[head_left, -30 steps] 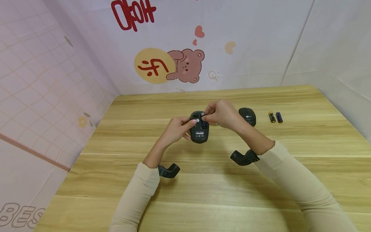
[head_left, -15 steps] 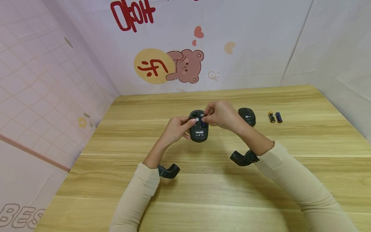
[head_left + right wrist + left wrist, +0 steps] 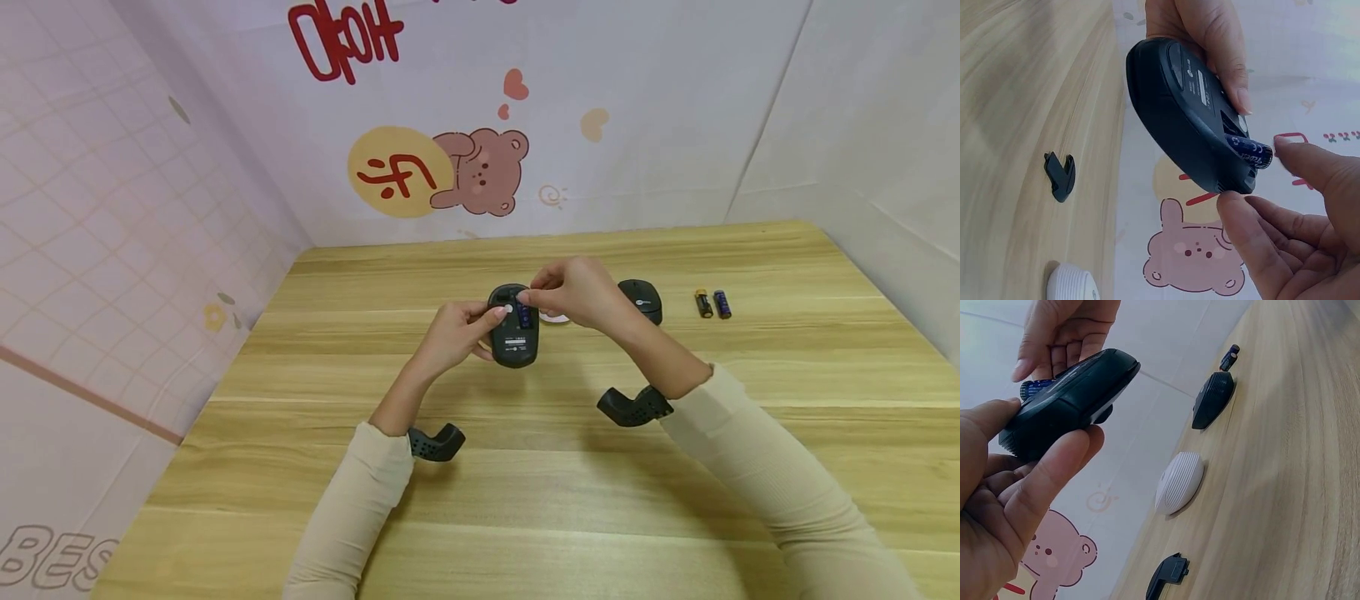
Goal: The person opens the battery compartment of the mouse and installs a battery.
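Head view: the left hand (image 3: 459, 333) holds a black mouse (image 3: 515, 348) above the worktop (image 3: 480, 508), underside facing the person. Its fingers are clamped on the housing, thumb on the underside beside a white round spot, other fingers beneath.

Right wrist view: a blue battery (image 3: 1250, 152) sits tilted in the open compartment, one end projecting past the housing. The right hand (image 3: 1310, 231) is at this end of the mouse. Its thumb and index finger are apart; the thumb tip is at the raised battery end, contact unclear, and the index fingertip touches the housing edge.

Left wrist view: a black cover piece (image 3: 1168, 576), a white ribbed object (image 3: 1180, 482) and a second black mouse (image 3: 1213, 400) lie in a row on the worktop.

Head view, right side: an orange-ended battery (image 3: 703, 303) and a dark blue battery (image 3: 722, 304) lie side by side, apart, beyond the second black mouse.
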`<action>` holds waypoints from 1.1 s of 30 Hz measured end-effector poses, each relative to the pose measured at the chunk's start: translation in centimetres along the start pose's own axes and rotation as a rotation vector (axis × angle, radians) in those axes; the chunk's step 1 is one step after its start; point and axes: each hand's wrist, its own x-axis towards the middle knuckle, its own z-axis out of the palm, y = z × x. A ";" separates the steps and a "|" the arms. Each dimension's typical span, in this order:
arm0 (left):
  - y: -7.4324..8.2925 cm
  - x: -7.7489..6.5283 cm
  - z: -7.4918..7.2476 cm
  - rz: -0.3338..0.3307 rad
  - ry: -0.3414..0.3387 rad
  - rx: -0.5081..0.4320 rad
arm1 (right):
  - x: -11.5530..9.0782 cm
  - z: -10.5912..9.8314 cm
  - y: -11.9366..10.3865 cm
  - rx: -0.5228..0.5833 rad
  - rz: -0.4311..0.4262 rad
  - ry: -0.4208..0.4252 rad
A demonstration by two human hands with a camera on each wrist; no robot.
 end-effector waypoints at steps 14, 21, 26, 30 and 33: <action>-0.4 0.2 0.1 0.012 0.005 0.017 | 0.8 1.3 0.7 0.260 0.146 -0.125; -0.1 0.1 0.0 -0.007 -0.002 0.020 | 0.9 1.4 0.5 0.277 0.167 -0.132; 1.9 -0.9 0.1 -0.015 -0.003 0.039 | 0.9 1.3 0.3 0.276 0.171 -0.140; 2.6 -1.2 0.1 -0.015 -0.003 0.051 | 0.9 1.4 0.3 0.278 0.168 -0.141; 1.5 -0.7 0.0 -0.016 -0.010 0.035 | 0.8 1.4 0.2 0.278 0.172 -0.141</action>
